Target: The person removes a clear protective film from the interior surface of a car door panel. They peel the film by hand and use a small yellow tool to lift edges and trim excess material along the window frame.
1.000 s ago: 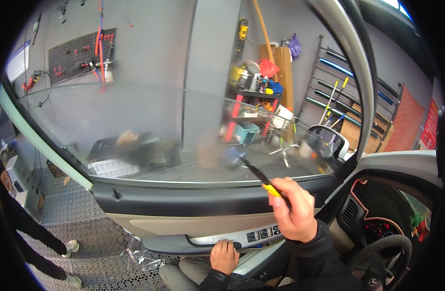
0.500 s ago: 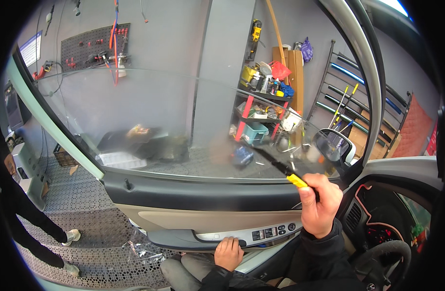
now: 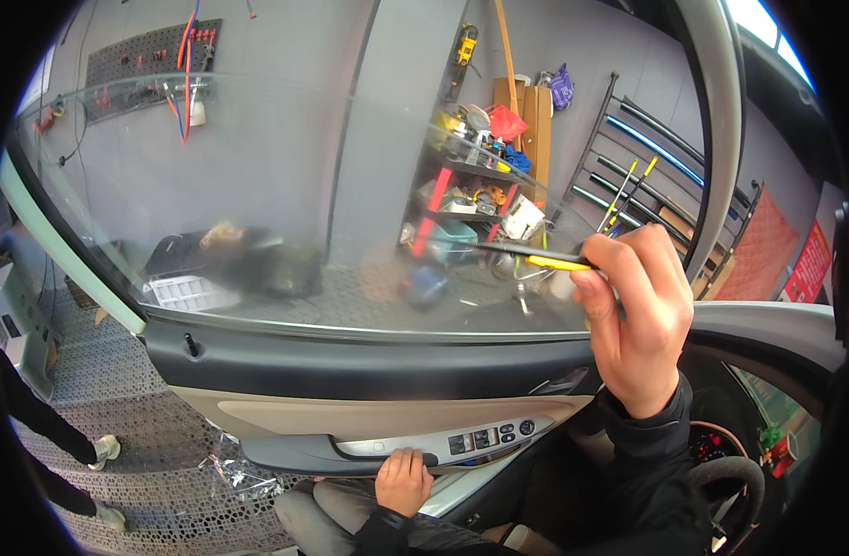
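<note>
the right hand (image 3: 633, 315) was raised in front of the car door window (image 3: 285, 213), its fingers curled tight around a thin tool with a yellow and black handle (image 3: 545, 259). the tool lay nearly level, its dark end pointing left across the glass, which was partly lowered, with its top edge running across the upper part of the view. whether the tip touched the glass could not be told.

the left hand (image 3: 404, 479) was low down, fingers folded over the edge of the door armrest (image 3: 350, 451), gripping it just left of the window switch panel (image 3: 494, 435). both arms were in dark sleeves.

the door's inner trim (image 3: 350, 412) was beige below a dark upper sill, with a small lock knob (image 3: 191, 345) standing near the left end of the sill. part of a steering wheel (image 3: 721, 482) showed at the lower right. through the glass a shelf rack (image 3: 471, 195) loaded with tools and boxes stood against a grey wall, and a pegboard (image 3: 146, 65) hung at the upper left. another person's legs and shoes (image 3: 100, 454) stood on the perforated floor at the far left.
</note>
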The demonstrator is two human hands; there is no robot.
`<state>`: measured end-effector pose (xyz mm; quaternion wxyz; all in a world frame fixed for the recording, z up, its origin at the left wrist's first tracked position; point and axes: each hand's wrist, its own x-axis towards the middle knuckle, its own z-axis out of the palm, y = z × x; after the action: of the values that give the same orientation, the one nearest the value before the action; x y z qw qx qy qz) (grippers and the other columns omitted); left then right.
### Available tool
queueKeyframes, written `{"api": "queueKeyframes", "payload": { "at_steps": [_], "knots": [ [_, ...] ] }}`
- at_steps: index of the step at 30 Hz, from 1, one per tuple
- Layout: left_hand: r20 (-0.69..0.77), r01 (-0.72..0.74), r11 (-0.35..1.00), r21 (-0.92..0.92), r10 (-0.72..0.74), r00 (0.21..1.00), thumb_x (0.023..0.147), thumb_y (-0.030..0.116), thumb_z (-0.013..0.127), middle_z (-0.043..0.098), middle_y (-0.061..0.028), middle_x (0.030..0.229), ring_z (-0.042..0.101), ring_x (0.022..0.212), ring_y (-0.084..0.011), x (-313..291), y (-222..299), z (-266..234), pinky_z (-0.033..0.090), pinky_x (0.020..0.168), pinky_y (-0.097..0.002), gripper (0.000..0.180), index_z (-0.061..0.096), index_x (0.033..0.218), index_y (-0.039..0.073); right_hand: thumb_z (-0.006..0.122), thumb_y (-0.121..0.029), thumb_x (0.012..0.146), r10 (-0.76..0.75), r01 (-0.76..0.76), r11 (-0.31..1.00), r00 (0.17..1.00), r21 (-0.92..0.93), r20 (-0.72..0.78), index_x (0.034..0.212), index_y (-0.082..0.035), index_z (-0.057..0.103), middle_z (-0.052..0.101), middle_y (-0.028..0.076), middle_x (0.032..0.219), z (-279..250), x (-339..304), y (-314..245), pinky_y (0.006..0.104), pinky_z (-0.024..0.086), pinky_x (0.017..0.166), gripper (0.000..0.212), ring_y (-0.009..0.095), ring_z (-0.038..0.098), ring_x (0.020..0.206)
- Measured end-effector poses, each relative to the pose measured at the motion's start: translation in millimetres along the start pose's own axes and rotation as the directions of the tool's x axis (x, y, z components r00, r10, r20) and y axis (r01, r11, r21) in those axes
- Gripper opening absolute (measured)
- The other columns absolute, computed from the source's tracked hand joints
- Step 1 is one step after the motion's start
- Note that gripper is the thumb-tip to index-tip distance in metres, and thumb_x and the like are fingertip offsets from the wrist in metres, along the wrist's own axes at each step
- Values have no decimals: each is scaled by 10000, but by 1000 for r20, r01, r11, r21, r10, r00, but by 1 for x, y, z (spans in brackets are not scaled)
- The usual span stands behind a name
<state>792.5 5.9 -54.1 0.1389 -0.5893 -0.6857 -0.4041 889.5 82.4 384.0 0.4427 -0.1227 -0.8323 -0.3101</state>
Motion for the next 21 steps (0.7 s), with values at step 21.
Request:
{"api": "queueKeyframes", "payload": {
  "at_steps": [21],
  "knots": [
    [6,-19,1000,16,19,1000,842,191,697,690,-96,1141,629,1142,-260,4,-2,-4,487,1015,-371,317,700,1112,23,833,-234,816,-224,208,957,972,-201,-64,952,-30,689,491,47,728,24,4,15,386,396,615,285,248,473,653]
  ]
}}
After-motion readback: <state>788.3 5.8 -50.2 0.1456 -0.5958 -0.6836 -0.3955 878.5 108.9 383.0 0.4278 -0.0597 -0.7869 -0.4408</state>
